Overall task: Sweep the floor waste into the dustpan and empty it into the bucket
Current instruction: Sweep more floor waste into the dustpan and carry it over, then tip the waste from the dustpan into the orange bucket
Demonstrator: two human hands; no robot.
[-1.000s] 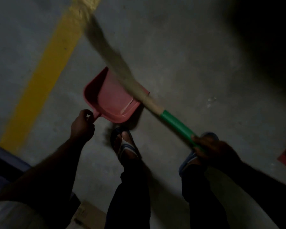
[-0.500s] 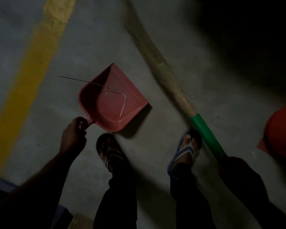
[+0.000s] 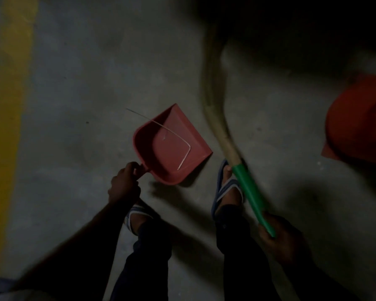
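The red dustpan is sitting near the middle of the view, its open mouth facing 1 o'clock and its short handle pointing to 7 o'clock. The left hand is curling its fingers round that handle. Whether the pan is touching the concrete floor I cannot tell. A thin pale bent straw is lying in the pan, one end sticking out over the back wall toward 10 o'clock and the other folding down toward 6 o'clock inside. A small pale fleck is lying beside it on the pan's bottom.

At 3 o'clock from the pan, the broom is slanting from 5 o'clock up to 12 o'clock, its green handle passing over the sandalled right foot and its tan bristle bundle blurring and bending away into shadow. The right hand is gripping the lower end of the green handle, fingers wrapping round it.

The red bucket is standing at the 3 o'clock edge, well apart from the pan, partly cut off; its inside is too dark to tell what it is holding. A yellow painted line is running along the floor at 9 o'clock. The left foot is showing just below the left hand.
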